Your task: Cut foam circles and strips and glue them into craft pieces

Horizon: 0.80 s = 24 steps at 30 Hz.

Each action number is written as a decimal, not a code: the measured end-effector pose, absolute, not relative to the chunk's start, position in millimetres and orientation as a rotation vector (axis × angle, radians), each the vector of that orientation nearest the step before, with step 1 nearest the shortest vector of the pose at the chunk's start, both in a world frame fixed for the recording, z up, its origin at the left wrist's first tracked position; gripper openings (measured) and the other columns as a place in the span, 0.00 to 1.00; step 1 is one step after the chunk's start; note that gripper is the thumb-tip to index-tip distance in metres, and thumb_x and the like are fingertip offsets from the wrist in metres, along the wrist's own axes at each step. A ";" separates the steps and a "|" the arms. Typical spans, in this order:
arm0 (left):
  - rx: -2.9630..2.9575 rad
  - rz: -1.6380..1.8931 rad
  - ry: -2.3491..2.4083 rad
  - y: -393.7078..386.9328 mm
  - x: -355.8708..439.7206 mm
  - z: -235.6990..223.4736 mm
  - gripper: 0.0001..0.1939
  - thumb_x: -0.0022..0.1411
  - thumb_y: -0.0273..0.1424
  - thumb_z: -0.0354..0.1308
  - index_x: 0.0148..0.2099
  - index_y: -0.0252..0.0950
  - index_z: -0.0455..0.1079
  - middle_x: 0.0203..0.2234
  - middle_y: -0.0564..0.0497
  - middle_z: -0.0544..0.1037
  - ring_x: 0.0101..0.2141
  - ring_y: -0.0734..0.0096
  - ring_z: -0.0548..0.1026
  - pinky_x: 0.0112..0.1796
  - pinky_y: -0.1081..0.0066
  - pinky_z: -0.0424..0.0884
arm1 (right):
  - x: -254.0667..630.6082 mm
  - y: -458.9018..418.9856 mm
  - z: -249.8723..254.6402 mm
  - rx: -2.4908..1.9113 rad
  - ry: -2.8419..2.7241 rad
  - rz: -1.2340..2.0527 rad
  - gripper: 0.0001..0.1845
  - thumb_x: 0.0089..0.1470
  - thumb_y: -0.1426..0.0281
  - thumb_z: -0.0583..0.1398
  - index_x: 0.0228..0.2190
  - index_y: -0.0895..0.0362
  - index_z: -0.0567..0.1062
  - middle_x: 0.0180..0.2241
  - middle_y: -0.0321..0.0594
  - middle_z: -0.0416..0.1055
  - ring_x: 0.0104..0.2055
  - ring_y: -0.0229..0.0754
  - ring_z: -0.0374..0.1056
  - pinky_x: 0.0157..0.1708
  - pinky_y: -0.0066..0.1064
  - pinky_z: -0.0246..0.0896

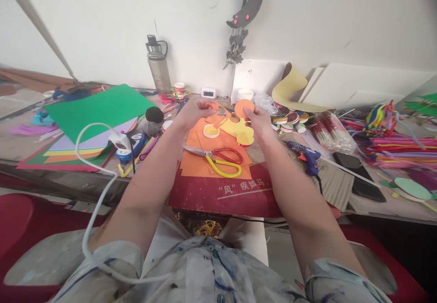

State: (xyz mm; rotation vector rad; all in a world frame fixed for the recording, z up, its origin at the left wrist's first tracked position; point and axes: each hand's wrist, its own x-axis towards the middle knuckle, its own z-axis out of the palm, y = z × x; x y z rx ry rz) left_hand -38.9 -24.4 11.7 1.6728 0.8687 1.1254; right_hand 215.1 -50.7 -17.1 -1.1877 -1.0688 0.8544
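A smooth green paper sheet (102, 107) tops a fanned paper stack at far left. The left hand (194, 113) pinches a thin, curved orange paper offcut (224, 117) between thumb and fingers, seemingly by its edge so the loop hangs free. Below, a shallow, round, cream-rimmed piece (211, 131) and metal scissors with red and yellow handles (223, 161) rest on flat orange sheets (198, 163), probably set down within reach. Beside them lies scalloped yellow paper (235, 129). The right hand (262, 120) pinches a flat orange paper disc (243, 108) at its rim, apparently keeping its face uncovered.
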 end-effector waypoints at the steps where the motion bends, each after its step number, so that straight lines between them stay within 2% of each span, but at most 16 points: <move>1: 1.645 1.077 0.730 -32.8 -39.1 18.1 0.17 0.47 0.38 0.79 0.34 0.36 0.78 0.27 0.50 0.78 0.31 0.68 0.76 0.36 0.68 0.73 | 217.6 -49.7 -17.0 -1.185 -1.046 0.841 0.15 0.51 0.59 0.72 0.32 0.55 0.75 0.27 0.31 0.72 0.28 0.33 0.64 0.25 0.23 0.60; 3: 1.623 0.941 0.522 -53.9 -35.2 32.3 0.27 0.37 0.46 0.84 0.33 0.36 0.79 0.27 0.48 0.78 0.31 0.65 0.78 0.35 0.65 0.76 | 222.1 -47.6 -17.2 -1.189 -1.024 0.828 0.16 0.51 0.58 0.72 0.32 0.54 0.74 0.27 0.31 0.71 0.28 0.32 0.64 0.24 0.23 0.60; 5: 1.678 0.587 0.348 -77.5 -24.2 46.4 0.31 0.28 0.50 0.87 0.30 0.36 0.80 0.25 0.45 0.79 0.28 0.60 0.79 0.30 0.63 0.76 | 225.7 -45.8 -17.5 -1.198 -1.028 0.834 0.17 0.51 0.57 0.72 0.33 0.54 0.74 0.27 0.31 0.72 0.28 0.32 0.65 0.24 0.23 0.61; 8: 1.691 -0.207 0.181 -106.5 -1.3 61.6 0.38 0.20 0.37 0.89 0.41 0.36 0.89 0.37 0.40 0.87 0.36 0.43 0.87 0.34 0.58 0.83 | 229.7 -43.2 -17.7 -1.209 -1.049 0.841 0.18 0.51 0.56 0.72 0.33 0.54 0.74 0.28 0.31 0.72 0.27 0.32 0.64 0.25 0.23 0.62; 11: 1.631 -0.488 0.120 -116.1 9.3 65.7 0.44 0.24 0.35 0.89 0.51 0.42 0.89 0.49 0.42 0.88 0.49 0.36 0.87 0.38 0.58 0.85 | 231.6 -41.0 -18.1 -1.214 -1.065 0.830 0.18 0.53 0.56 0.72 0.34 0.54 0.75 0.28 0.32 0.71 0.27 0.32 0.64 0.25 0.23 0.62; 14: 1.764 -0.065 0.314 -105.1 1.5 58.6 0.40 0.23 0.41 0.88 0.46 0.42 0.89 0.45 0.43 0.89 0.48 0.40 0.87 0.39 0.61 0.84 | 230.1 -40.7 -18.8 -1.213 -1.077 0.812 0.17 0.54 0.56 0.71 0.35 0.54 0.75 0.28 0.32 0.72 0.28 0.32 0.65 0.24 0.23 0.62; 15: 1.813 0.147 0.407 -98.0 -2.5 54.0 0.36 0.30 0.45 0.87 0.46 0.42 0.88 0.44 0.44 0.89 0.48 0.44 0.87 0.41 0.62 0.84 | 228.9 -41.3 -18.9 -1.214 -1.083 0.808 0.17 0.54 0.56 0.70 0.35 0.54 0.75 0.28 0.32 0.72 0.28 0.33 0.65 0.24 0.23 0.62; 17: 1.906 0.516 0.633 -80.6 -9.0 41.8 0.27 0.53 0.51 0.76 0.49 0.40 0.87 0.45 0.42 0.88 0.48 0.51 0.87 0.46 0.61 0.82 | 226.0 -43.4 -18.5 -1.217 -1.089 0.804 0.16 0.54 0.56 0.70 0.34 0.54 0.74 0.28 0.32 0.72 0.28 0.33 0.65 0.25 0.23 0.62; 18: 1.971 0.673 0.805 -71.0 -11.4 34.7 0.24 0.61 0.49 0.70 0.52 0.39 0.86 0.46 0.42 0.88 0.49 0.53 0.86 0.49 0.60 0.81 | 224.5 -44.8 -18.1 -1.218 -1.090 0.807 0.16 0.54 0.57 0.70 0.34 0.54 0.74 0.28 0.32 0.72 0.28 0.33 0.65 0.25 0.23 0.61; 19: 2.050 0.789 1.021 -61.4 -13.2 27.4 0.22 0.66 0.46 0.66 0.53 0.37 0.85 0.48 0.41 0.87 0.50 0.54 0.85 0.53 0.59 0.80 | 223.0 -46.3 -17.6 -1.219 -1.089 0.813 0.15 0.54 0.58 0.70 0.33 0.54 0.74 0.29 0.32 0.72 0.28 0.33 0.65 0.25 0.23 0.61; 21: 2.242 0.732 1.449 -44.1 -16.5 13.3 0.25 0.64 0.42 0.67 0.58 0.33 0.83 0.54 0.38 0.85 0.55 0.50 0.83 0.59 0.56 0.76 | 220.5 -49.2 -16.6 -1.225 -1.085 0.831 0.14 0.55 0.59 0.70 0.33 0.54 0.75 0.29 0.32 0.73 0.29 0.33 0.65 0.25 0.23 0.61; 24: 2.415 0.309 1.612 -28.2 -21.2 -1.2 0.38 0.59 0.43 0.71 0.69 0.34 0.75 0.64 0.37 0.80 0.63 0.48 0.78 0.62 0.60 0.72 | 216.8 -52.6 -16.8 -1.234 -1.113 0.872 0.12 0.54 0.61 0.69 0.33 0.55 0.75 0.29 0.33 0.73 0.29 0.34 0.65 0.26 0.23 0.62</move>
